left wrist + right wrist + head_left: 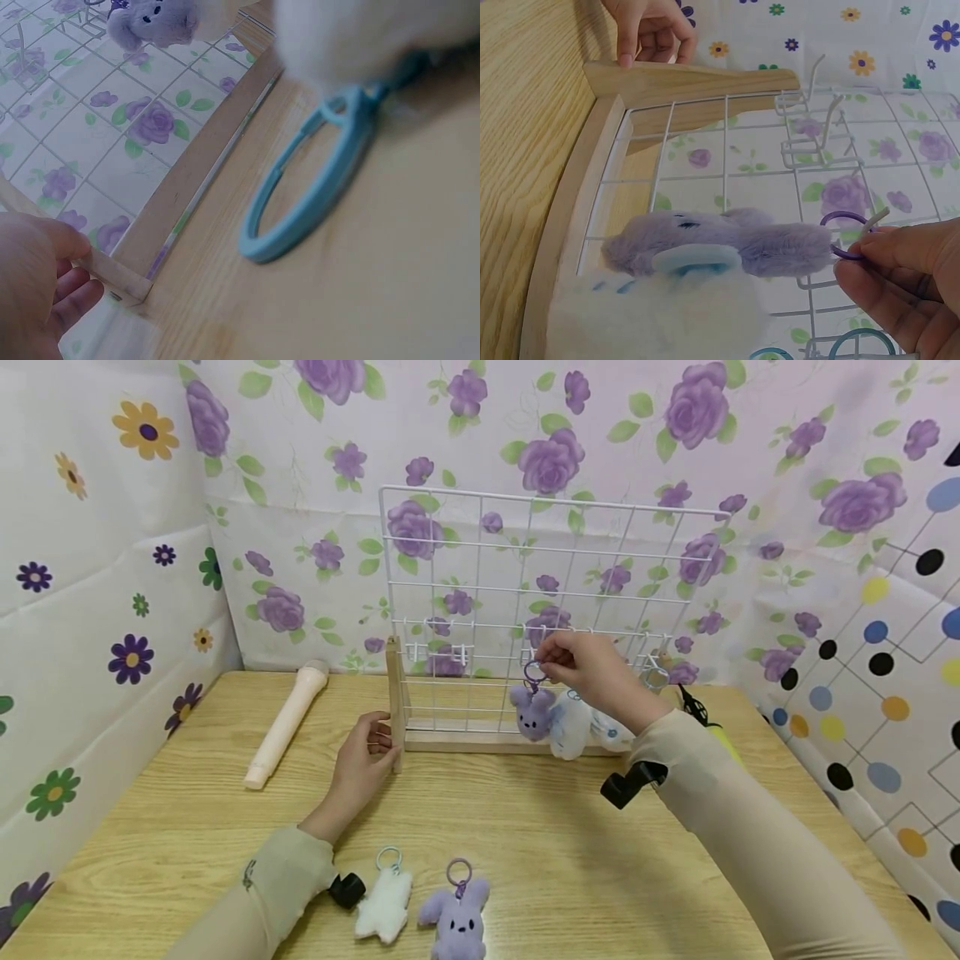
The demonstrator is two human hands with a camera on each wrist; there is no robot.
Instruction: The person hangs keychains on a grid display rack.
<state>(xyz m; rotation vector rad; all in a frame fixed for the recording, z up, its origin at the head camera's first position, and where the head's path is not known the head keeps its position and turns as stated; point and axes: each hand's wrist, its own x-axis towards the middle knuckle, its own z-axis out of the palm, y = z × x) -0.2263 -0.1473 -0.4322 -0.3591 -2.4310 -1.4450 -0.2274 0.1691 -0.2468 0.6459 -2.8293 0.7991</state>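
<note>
Purple plush (pixel 533 717), woodgrain tbl (pixel 510 827), prob. cloth bkdrop (pixel 300 518).

Right fingers (pixel 900 249) pinch the ring (pixel 843 214) on a lilac plush (pixel 769 246).

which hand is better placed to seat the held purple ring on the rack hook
Probably the right hand: it pinches the purple ring at a white hook, while the left hand holds the wooden upright, farther from that hook.
</note>
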